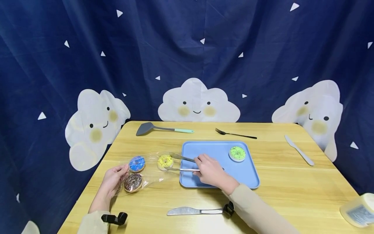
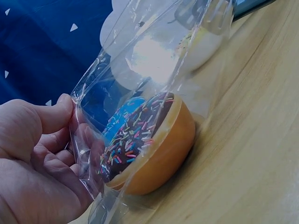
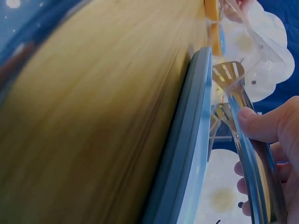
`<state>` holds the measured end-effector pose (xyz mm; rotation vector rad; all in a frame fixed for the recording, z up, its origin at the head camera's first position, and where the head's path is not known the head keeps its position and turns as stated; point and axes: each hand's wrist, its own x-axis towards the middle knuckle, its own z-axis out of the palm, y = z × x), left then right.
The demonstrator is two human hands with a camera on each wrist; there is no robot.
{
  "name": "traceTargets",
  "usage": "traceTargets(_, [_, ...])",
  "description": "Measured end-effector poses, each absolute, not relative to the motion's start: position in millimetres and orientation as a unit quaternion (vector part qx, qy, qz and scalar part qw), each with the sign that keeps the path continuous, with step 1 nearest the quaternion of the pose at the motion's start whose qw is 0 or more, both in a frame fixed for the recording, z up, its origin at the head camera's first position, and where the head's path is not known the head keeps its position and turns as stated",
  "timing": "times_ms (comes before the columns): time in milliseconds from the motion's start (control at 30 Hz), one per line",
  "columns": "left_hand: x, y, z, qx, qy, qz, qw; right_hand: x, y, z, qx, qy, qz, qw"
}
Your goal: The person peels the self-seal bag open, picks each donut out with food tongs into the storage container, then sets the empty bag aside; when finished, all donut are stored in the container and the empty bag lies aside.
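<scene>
At the near side of the wooden table, a silver knife is laid crosswise, its handle end hidden by a black wrist mount; a white container is seen at the right. Beyond them, the edge of a clear plastic bag is pinched between thumb and fingers by the left hand. Inside it are held a chocolate donut, a blue donut and, toward its right end, a yellow donut. Metal tongs are gripped by the right hand over a blue tray; their tips are spread about the yellow donut, though whether it is squeezed cannot be told. A green donut is set in the tray's far right part. Farther off are placed a white knife, a black fork and a grey spatula, before a dark blue curtain.
</scene>
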<state>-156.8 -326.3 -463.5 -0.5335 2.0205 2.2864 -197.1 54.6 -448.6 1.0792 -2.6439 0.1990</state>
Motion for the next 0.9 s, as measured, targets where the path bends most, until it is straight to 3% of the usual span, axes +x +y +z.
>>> traceTargets(267, [-157.7,-325.7,-464.8,-0.165,0.660,0.732,0.027,-194.1,43.4,-440.9,0.354,-0.928,0.057,0.100])
traceTargets(900, [-157.2,-325.6,-465.0,-0.165,0.647,0.743,0.028,-194.2,31.7,-442.2,0.372,-0.925,0.035,0.076])
